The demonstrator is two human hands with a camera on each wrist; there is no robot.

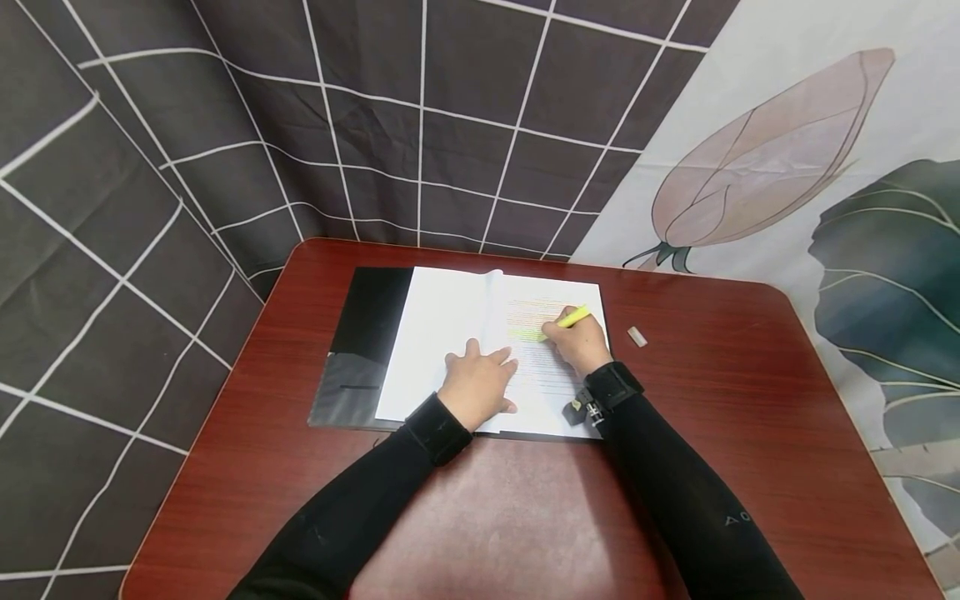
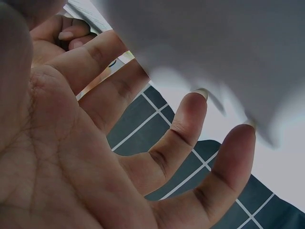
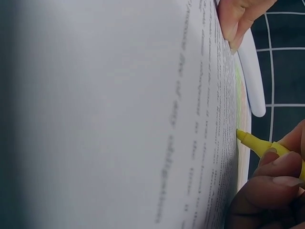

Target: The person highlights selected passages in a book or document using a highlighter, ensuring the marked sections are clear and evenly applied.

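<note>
Corner of a room hung with cloth: dark grey fabric with a white grid (image 1: 465,142) behind and to the left, pale fabric with a large pink bud and blue-green leaf (image 1: 772,158) at right. Red-brown bench (image 1: 720,417), wood-grained, corners rounded. On it, toward the far side, a black folder (image 1: 367,312) lies spread, with a blank white page (image 1: 438,333) on the left and a printed page (image 1: 551,392) on the right; a curled white strip of paper stands up at the fold between them. Right hand (image 1: 583,343) pinches a yellow highlighter (image 1: 576,316) between thumb and fingers, its tip down on the printed page, at yellow-green marked lines; orange-tinted lines lie above these, plain black text below. Left hand (image 1: 477,385) rests near the fold, fingers spread, gripping nothing, fingertips against the paper in the left wrist view. Small whitish block (image 1: 637,337) on the bench, just right of the folder. Both sleeves black, dark band at each wrist.
</note>
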